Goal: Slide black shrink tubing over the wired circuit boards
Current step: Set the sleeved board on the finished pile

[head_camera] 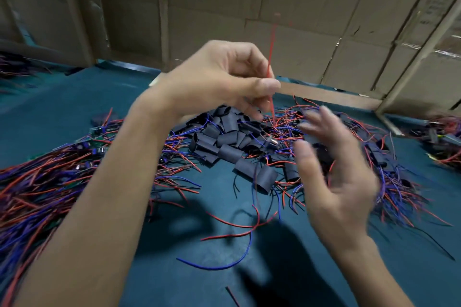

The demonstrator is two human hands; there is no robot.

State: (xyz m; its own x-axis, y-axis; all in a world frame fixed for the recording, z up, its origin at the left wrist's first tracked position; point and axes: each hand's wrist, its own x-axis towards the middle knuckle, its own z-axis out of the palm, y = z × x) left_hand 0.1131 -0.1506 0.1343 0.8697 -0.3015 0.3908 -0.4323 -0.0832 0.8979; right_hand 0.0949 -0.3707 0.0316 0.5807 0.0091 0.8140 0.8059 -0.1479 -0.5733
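Note:
My left hand (219, 80) is raised over the table and pinches a red wire (270, 67) between thumb and fingers; the wire runs straight up and down into the tangle below. My right hand (334, 172) hovers to the right, blurred by motion, fingers spread and holding nothing. Under both hands lies a heap of short black shrink tubing pieces (229, 139). Wired circuit boards (97, 139) with red and blue leads are piled at the left. I cannot tell which board the red wire belongs to.
A teal mat (174, 244) covers the table. Loose red and blue wires (232, 229) lie in front of the heap. More wire bundles (399, 182) spread at the right and far right. Cardboard boxes (311, 7) wall the back.

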